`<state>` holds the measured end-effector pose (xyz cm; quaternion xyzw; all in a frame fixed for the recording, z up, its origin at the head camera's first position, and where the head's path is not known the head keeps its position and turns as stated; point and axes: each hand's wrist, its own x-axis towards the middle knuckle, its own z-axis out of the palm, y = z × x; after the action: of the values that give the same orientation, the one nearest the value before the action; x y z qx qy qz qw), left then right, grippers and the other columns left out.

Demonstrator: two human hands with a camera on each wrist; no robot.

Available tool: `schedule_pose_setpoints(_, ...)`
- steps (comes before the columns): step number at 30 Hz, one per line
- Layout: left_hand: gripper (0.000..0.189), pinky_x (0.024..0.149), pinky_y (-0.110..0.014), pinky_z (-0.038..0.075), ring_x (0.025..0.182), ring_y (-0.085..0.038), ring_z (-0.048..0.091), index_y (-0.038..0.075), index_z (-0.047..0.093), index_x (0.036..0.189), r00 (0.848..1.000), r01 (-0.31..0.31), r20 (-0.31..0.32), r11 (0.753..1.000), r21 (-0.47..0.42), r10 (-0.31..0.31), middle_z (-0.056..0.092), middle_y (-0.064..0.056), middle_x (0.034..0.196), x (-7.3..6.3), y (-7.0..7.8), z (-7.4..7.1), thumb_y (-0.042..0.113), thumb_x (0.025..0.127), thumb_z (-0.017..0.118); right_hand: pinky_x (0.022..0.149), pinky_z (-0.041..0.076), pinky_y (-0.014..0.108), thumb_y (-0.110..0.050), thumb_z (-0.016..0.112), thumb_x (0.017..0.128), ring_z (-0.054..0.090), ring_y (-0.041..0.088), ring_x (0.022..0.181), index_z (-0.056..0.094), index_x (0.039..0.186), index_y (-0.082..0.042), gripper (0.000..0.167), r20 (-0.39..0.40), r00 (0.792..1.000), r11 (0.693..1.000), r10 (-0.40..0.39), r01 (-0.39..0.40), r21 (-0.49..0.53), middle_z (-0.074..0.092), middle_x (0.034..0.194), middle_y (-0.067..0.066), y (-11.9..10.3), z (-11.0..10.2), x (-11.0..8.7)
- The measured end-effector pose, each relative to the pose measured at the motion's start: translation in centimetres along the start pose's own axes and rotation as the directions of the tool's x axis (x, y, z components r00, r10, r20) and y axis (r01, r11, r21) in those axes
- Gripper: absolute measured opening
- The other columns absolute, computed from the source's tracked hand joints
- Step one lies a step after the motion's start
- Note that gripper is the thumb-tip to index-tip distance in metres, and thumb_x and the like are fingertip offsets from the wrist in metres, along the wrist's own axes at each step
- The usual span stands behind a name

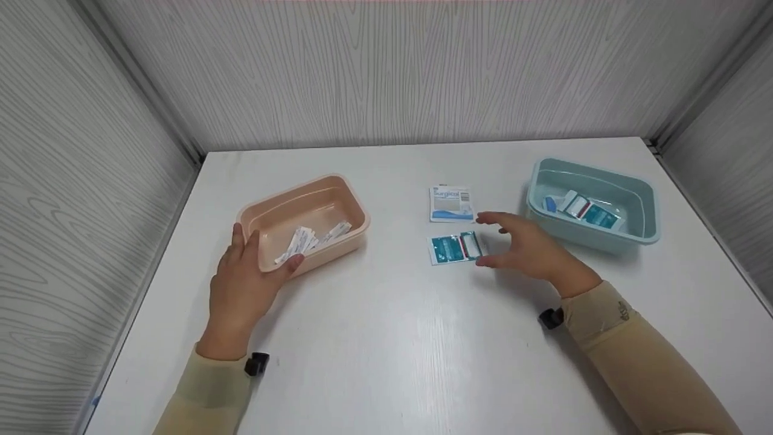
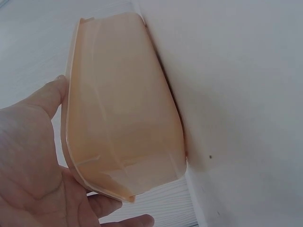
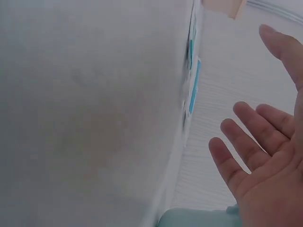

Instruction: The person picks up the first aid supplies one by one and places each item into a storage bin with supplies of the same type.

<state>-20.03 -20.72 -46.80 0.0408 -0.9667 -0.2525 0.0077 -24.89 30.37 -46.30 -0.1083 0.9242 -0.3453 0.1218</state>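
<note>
At the near-left corner of a peach plastic bin, my left hand grips the rim, thumb on the front side and fingers on the left side. The left wrist view shows the thumb and fingers of this hand around the bin's rim. Several narrow white paper packets lie inside. My right hand hovers with thumb and fingers spread, holding nothing, at the right end of a teal-and-white packet. Behind that packet lies a white-and-blue one printed "Surgical". In the right wrist view the right palm shows bare.
A light teal bin stands at the right, holding a teal-and-white packet and a small blue item. The white table is bounded by grey wood-grain panels at the back and sides.
</note>
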Motion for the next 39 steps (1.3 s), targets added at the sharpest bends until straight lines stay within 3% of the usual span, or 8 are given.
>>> schedule_pose_setpoints(4,0.122,0.125,-0.086,0.032,0.167,-0.063,0.028,0.001,0.026,0.179,1.0,-0.003,-0.003,1.0,-0.003,0.003,0.003,-0.025,0.19,0.1,0.0,0.0,0.087,0.099,0.06,0.135,0.036,0.069,-0.035,0.1,0.089,0.042,0.046,0.166,0.051,0.169,-0.024,0.094,0.075,0.997,0.998,0.03,-0.025,-0.061,0.043,0.182,0.008,-0.2,-0.1,0.9)
schedule_pose_setpoints(10,0.123,0.125,-0.086,0.033,0.168,-0.062,0.028,0.001,0.027,0.178,1.0,-0.004,-0.005,1.0,-0.001,0.004,0.003,-0.024,0.19,0.1,-0.2,0.1,0.088,0.099,0.06,0.139,0.029,0.067,-0.032,0.096,0.092,0.036,0.045,0.171,0.052,0.168,-0.019,0.088,0.106,0.993,0.988,0.044,-0.028,-0.149,0.045,0.18,0.015,-0.1,0.5,1.9)
schedule_pose_setpoints(18,0.122,0.124,-0.085,0.035,0.168,-0.06,0.029,0.002,0.027,0.179,1.0,0.006,-0.009,1.0,-0.003,-0.007,0.004,-0.023,0.191,0.1,-0.2,0.2,0.088,0.099,0.06,0.135,0.039,0.065,-0.023,0.093,0.095,0.056,0.042,0.154,0.062,0.157,-0.01,0.07,0.109,0.994,0.972,0.002,0.024,-0.236,0.061,0.165,0.02,0.2,1.2,2.6)
schedule_pose_setpoints(22,0.121,0.125,-0.085,0.035,0.167,-0.061,0.031,0.001,0.027,0.178,1.0,0.012,-0.01,1.0,-0.004,-0.012,0.006,-0.024,0.191,0.0,0.1,0.1,0.086,0.099,0.062,0.126,0.049,0.063,-0.019,0.093,0.094,0.064,0.036,0.131,0.069,0.144,-0.007,0.057,0.097,0.994,0.97,-0.041,0.063,-0.234,0.072,0.147,0.017,0.2,1.2,2.7)
schedule_pose_setpoints(25,0.122,0.125,-0.084,0.034,0.167,-0.061,0.031,0.002,0.026,0.179,1.0,0.013,-0.01,1.0,0.0,-0.013,0.005,-0.024,0.191,0.1,0.1,0.1,0.087,0.099,0.061,0.122,0.052,0.061,-0.019,0.094,0.092,0.063,0.034,0.124,0.069,0.141,-0.008,0.055,0.098,0.995,0.974,-0.036,0.057,-0.218,0.072,0.143,0.015,0.1,1.0,2.6)
schedule_pose_setpoints(32,0.123,0.125,-0.084,0.034,0.168,-0.06,0.03,0.003,0.026,0.179,1.0,0.014,-0.005,1.0,0.003,-0.014,0.004,-0.023,0.191,0.1,0.0,0.1,0.089,0.098,0.06,0.129,0.046,0.064,-0.025,0.094,0.094,0.059,0.037,0.139,0.064,0.146,-0.014,0.061,0.079,0.996,0.987,0.052,-0.039,-0.159,0.063,0.156,0.016,-0.4,0.0,1.9)
schedule_pose_setpoints(39,0.124,0.125,-0.085,0.033,0.168,-0.061,0.028,0.002,0.025,0.179,1.0,0.011,-0.007,1.0,0.019,-0.011,0.004,-0.024,0.19,0.2,-0.1,0.1,0.09,0.098,0.058,0.126,0.049,0.065,-0.027,0.095,0.094,0.058,0.04,0.142,0.062,0.152,-0.013,0.068,0.02,0.998,0.989,0.054,-0.051,-0.136,0.063,0.156,0.013,-1.2,-1.6,0.6)
